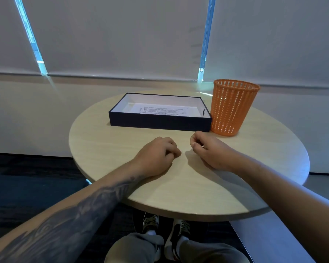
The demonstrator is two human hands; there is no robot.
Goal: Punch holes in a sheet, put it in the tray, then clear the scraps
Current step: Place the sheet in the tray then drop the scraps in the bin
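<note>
We see one dark, shallow tray [160,122] holding one printed sheet [160,109], just beyond both hands. One orange slotted wastebasket [232,109] touches the tray's right end, past our right hand [207,150]; its contents are unclear. Our left hand [158,154] rests loosely curled, holding nothing. The right hand's fingers are pinched, possibly on something tiny.

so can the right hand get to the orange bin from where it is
Probably yes. The right hand rests curled on the table, just in front of the bin, with only bare tabletop between them. The bin stands upright and open on top beside the tray, which sits off to the left of that path.
</note>
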